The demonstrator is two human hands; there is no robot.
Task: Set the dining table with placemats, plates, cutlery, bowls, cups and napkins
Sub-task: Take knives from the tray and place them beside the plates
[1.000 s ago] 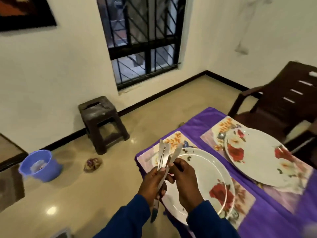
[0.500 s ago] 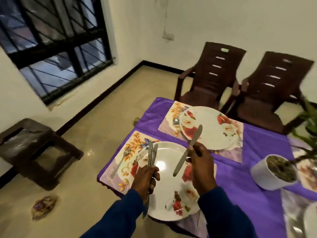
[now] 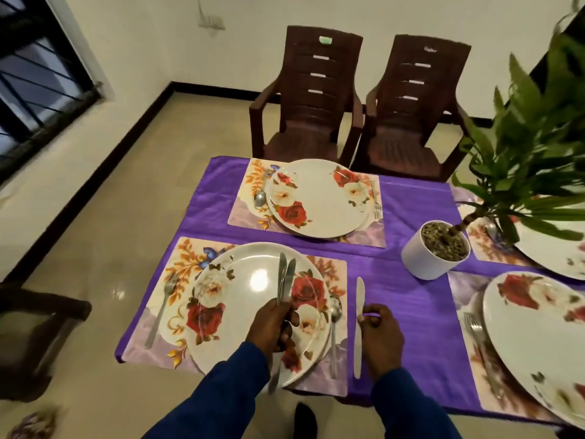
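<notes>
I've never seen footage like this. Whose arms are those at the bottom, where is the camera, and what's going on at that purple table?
There is no machine here: the camera sits on a person's head, looking down at their own hands. The left hand grips two knives above the nearest plate. The right hand rests by a single knife lying on the purple tablecloth, just right of that plate's placemat; whether it touches the knife is unclear. A fork lies left of the plate, a spoon right. More plates and a potted plant stand farther along.
</notes>
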